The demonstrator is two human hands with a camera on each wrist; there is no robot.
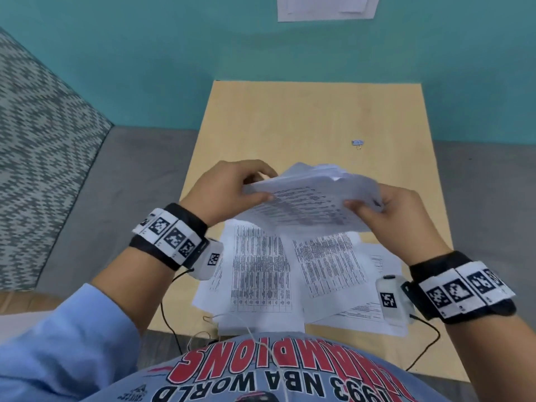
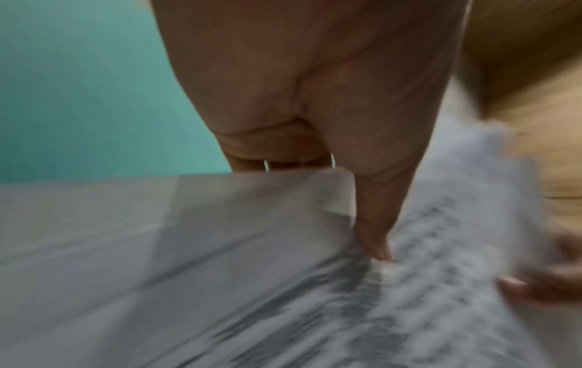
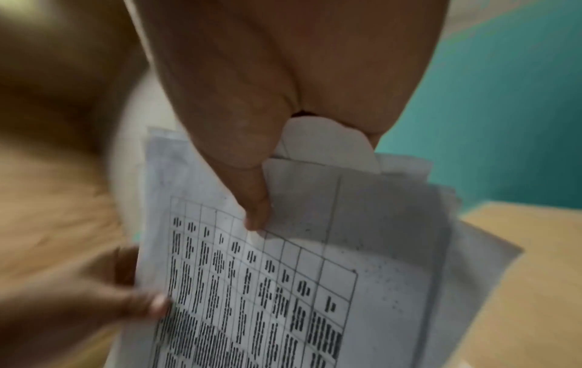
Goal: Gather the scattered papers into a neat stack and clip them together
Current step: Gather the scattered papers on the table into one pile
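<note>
At the left, the left hand (image 1: pixel 232 184) pinches the left edge of a held sheaf of printed papers (image 1: pixel 313 204), thumb on top and fingers curled underneath; the sheaf hangs above the middle of the wooden table (image 1: pixel 290 117), its sheets fanned and uneven at the far end. Beneath it, more loose sheets (image 1: pixel 278 271) lie overlapping along the near edge of the table, some poking past that edge. The right hand (image 1: pixel 400 210) grips the sheaf's right edge the same way, thumb across the printed grid. Farther right, toward the far right part of the table, the small binder clip (image 1: pixel 358 143) sits well apart from everything. The likely trouble: with both grips at the edges only, the fanned sheets could slide out and scatter again, and the overhanging sheets could slip off the table (a nudge from a wrist would do it). The sheets' table text is too blurred to read; the shirt (image 1: pixel 275 372) reads "1993 NBA WORLD CHAMPIONS".
</note>
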